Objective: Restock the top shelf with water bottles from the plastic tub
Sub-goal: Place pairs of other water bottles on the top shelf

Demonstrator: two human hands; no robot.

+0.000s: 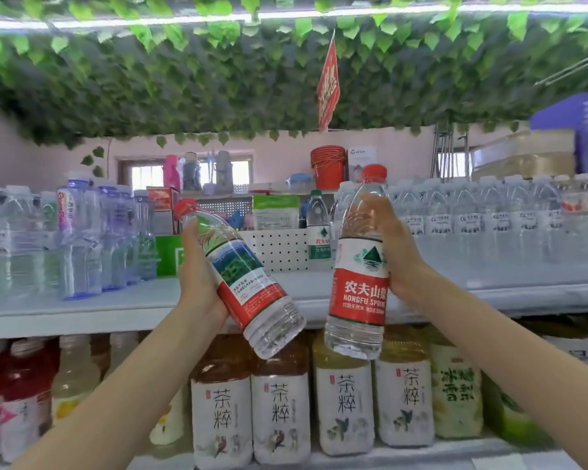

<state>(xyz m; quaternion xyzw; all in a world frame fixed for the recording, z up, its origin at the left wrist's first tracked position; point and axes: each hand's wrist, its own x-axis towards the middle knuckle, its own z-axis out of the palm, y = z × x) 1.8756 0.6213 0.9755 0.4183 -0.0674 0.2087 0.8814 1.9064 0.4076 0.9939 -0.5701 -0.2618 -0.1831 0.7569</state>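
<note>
Two hands, two bottles: my left hand [197,276] grips a red-capped water bottle [243,276] tilted with its cap to the left, my right hand [399,256] grips an upright Nongfu Spring bottle [360,283], both held in front of the top shelf [116,308], above the tea bottles [280,412]

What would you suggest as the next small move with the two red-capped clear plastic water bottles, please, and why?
Probably set the upright red-labelled clear plastic bottle in the right hand forward onto the bare stretch of the white top shelf, in front of the green-capped bottle. It is upright and faces that gap, while the left hand holds the other red-capped bottle tilted.
</note>
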